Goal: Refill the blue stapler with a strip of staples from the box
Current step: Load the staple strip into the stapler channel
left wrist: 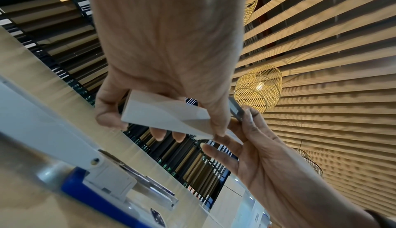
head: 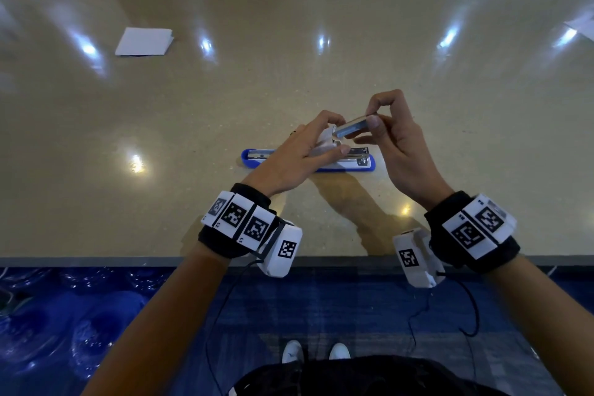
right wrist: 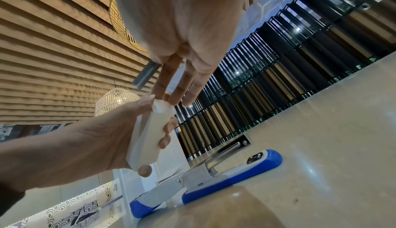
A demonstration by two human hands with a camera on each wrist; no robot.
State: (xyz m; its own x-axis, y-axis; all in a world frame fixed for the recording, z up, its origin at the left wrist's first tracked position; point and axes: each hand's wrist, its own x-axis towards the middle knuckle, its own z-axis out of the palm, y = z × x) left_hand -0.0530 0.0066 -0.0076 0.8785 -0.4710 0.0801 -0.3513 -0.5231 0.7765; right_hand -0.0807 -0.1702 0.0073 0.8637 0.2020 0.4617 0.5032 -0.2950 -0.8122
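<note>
The left hand [head: 300, 151] holds a small white box [left wrist: 165, 113] above the surface [head: 321, 42], its fingers [left wrist: 157, 133] curled under the box and the thumb pressed on the near side. The box's open end faces the right hand [head: 395, 141], just beside it. The right hand's thumb and forefinger pinch the outer end of a grey metal strip of staples [head: 352, 127]; the strip's other end sits at the mouth of the box, and from these views it is hard to tell how much of it is still inside. The right hand's other fingers [right wrist: 182, 86] are stretched out loosely toward the box.

Directly below both sets of fingers, the blue stapler [head: 353, 164] lies on the surface, opened out flat: its blue base with the small metal plate points to the right-hand side, the blue-tipped top arm lies folded back to the left, and the bare metal staple channel [right wrist: 230, 148] stands exposed between them. Neither hand touches it.

Well beyond the fingers and off to the left, a folded white paper [head: 143, 41] lies flat on the surface.
</note>
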